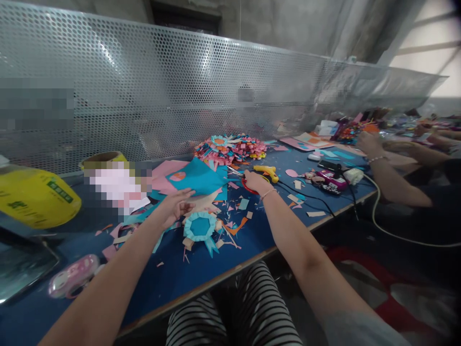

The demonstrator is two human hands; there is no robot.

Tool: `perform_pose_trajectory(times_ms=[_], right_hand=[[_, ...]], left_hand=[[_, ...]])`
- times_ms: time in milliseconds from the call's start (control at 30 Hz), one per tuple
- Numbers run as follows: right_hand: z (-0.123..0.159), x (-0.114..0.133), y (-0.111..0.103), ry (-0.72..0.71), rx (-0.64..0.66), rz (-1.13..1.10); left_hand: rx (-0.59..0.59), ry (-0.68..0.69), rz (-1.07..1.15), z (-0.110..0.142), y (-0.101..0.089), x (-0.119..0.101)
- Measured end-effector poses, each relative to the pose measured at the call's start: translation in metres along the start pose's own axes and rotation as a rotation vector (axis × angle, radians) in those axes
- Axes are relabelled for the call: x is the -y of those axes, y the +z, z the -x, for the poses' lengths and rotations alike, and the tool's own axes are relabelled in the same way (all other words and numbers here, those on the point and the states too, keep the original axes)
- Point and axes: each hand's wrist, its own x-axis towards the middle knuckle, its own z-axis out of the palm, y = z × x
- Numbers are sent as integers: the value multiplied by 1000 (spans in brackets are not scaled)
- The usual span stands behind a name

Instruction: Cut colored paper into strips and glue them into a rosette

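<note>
My right hand (256, 182) grips a pair of scissors (235, 171) with red and yellow handles. Their metal blades point left toward a sheet of blue paper (201, 177). Palm turned inward, my left hand (177, 206) is empty with its fingers loosely bent and apart, close to the lower edge of the blue sheet. Just right of its fingers lies a light-blue rosette (200, 226) with a pleated rim, a darker blue centre and ribbon tails. Pink paper (163, 174) shows beneath the blue sheet. Paper scraps (234, 226) are scattered around the rosette.
Behind the scissors lie a yellow glue gun (267, 173) with a black cord and a heap of colourful rosettes (230, 149). A perforated metal screen (180, 86) borders the table. A yellow bottle (39, 197) stands left. At right, another person's hand (370, 146) is working.
</note>
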Motion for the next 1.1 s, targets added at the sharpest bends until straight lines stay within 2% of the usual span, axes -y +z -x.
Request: perform_pose_trajectory(times_ms=[100,300,367,467,533,600,667,767,900,1000,1100], right_hand=[[0,-1,0,-1,3,-17],[0,-4,-5,23,-38,-77],[1,-4,-8,35,-67,-98],[1,-1,-13,33,-145,-137],[-1,1,-16,-9,-254,-267],[-4,5,-19,-112,-355,-547],[-6,10,-21,-226,-381,-809],[-1,17,-24,-411,-298,-1036],[22,27,-31,-678,-22,-1260],[38,34,-36,-706,173,-1253],[44,38,-38,-702,257,-1226]], left_hand=[[-34,11,2,0,-2,-1],[-89,136,-17,-4,-3,2],[-71,167,-28,-5,-3,4],[21,215,-44,-5,-4,7],[83,264,-79,-7,-5,9],[112,334,-157,-8,-6,10],[109,427,-278,-10,-7,11],[71,546,-464,-11,-6,11],[29,623,-523,-1,1,7],[59,583,-517,8,7,6],[96,531,-552,11,10,6]])
